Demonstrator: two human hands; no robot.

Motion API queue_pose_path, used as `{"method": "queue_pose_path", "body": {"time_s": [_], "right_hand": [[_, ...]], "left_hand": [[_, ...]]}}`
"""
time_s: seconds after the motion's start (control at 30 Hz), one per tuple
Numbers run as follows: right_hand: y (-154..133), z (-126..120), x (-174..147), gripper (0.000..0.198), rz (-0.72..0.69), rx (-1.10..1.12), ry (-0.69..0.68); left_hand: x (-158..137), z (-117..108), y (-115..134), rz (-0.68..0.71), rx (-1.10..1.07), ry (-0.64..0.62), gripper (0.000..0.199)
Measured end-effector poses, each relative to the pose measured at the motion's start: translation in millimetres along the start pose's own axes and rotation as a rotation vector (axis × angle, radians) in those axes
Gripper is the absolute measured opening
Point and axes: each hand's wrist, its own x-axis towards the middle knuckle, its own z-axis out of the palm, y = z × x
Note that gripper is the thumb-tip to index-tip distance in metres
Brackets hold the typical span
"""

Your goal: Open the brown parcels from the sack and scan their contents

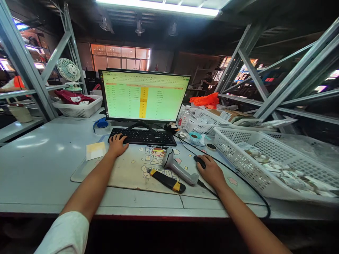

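Observation:
My left hand (pixel 117 145) rests on the left end of the black keyboard (pixel 148 137), fingers spread over the keys. Over at the right, my right hand (pixel 211 170) is curved over a black computer mouse (pixel 200 161) on the desk mat (pixel 127 176). Between the hands lie a grey barcode scanner (pixel 180 170), its cable running right, and a black and yellow utility knife (pixel 166 180). Behind the keyboard stands a monitor (pixel 144 97) showing a spreadsheet with one yellow column. A pale yellow paper pad (pixel 95 151) lies left of my left forearm.
Rolls of tape (pixel 102 126) sit left of the monitor. A white basket (pixel 265 165) with small packets stands at the right edge, a water bottle (pixel 184 116) behind. Another basket (pixel 79 108) and a fan (pixel 68 70) are at the back left. Metal posts flank the desk.

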Motion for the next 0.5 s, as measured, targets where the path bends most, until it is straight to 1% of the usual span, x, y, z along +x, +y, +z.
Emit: {"method": "queue_pose_path", "body": {"time_s": [0.17, 0.4, 0.5], "right_hand": [[-1.6, -2.6, 0.7, 0.039, 0.025, -0.008, -0.022], [-1.6, -1.2, 0.7, 0.043, 0.07, -0.039, 0.0], [-3.8, -1.1, 0.4, 0.042, 0.079, -0.053, -0.008]], "left_hand": [[1.0, 0.3, 0.5, 0.002, 0.003, 0.007, 0.055], [-1.2, 0.5, -0.6, 0.001, 0.008, 0.011, 0.057], [2.1, -7.5, 4.5, 0.022, -0.033, 0.054, 0.055]]}}
